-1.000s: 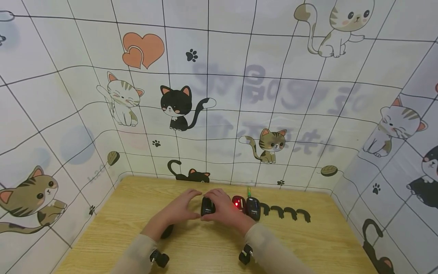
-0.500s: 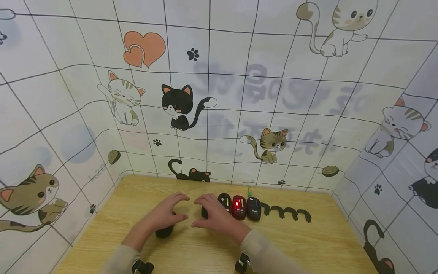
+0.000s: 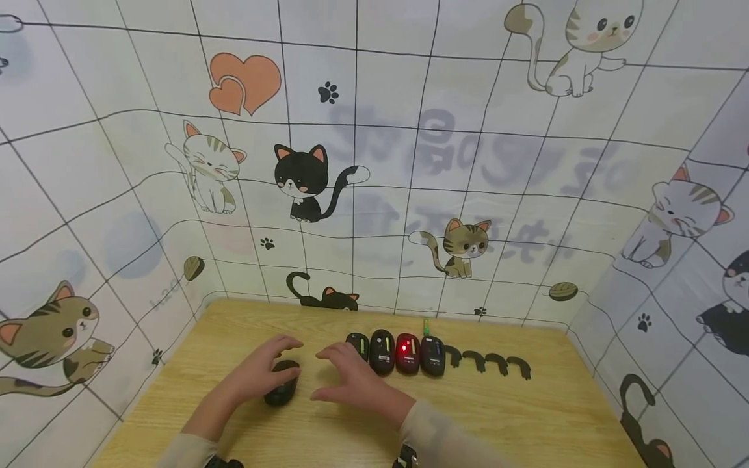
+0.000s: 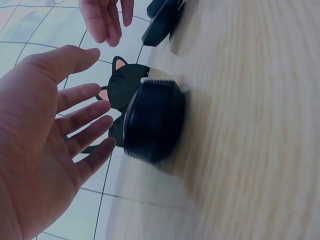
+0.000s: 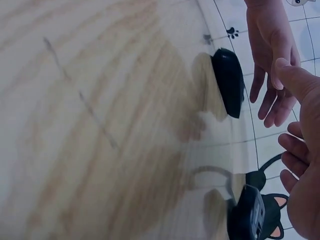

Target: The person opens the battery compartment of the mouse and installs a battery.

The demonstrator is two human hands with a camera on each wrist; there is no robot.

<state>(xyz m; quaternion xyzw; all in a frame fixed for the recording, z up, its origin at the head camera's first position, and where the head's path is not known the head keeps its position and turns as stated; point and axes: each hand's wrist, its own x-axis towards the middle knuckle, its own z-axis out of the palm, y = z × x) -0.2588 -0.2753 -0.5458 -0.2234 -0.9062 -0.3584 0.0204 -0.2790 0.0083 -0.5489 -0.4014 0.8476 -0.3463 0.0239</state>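
Note:
A black computer mouse (image 3: 281,392) lies on the left part of the table. My left hand (image 3: 251,374) hovers over it with fingers spread; the left wrist view shows a gap between those fingers and the mouse (image 4: 155,120). To its right my right hand (image 3: 357,385) is held with thumb and fingers apart, nothing between them. Behind the right hand, several mice lie side by side with undersides up: a black one (image 3: 358,344) partly hidden by that hand, a larger black one (image 3: 382,352), a red one (image 3: 407,354) with a lit red light, and a dark one (image 3: 433,356).
Several black arch-shaped pieces (image 3: 496,363) continue the row to the right. A small green tab (image 3: 426,327) sticks up behind the dark mouse. The wooden table (image 3: 468,422) meets a cat-patterned sheet (image 3: 374,156) at the back and sides.
My right hand has let go of the leftmost mouse in the row and moved left. My left hand has also moved left, to above the separate black mouse. The row is now more exposed.

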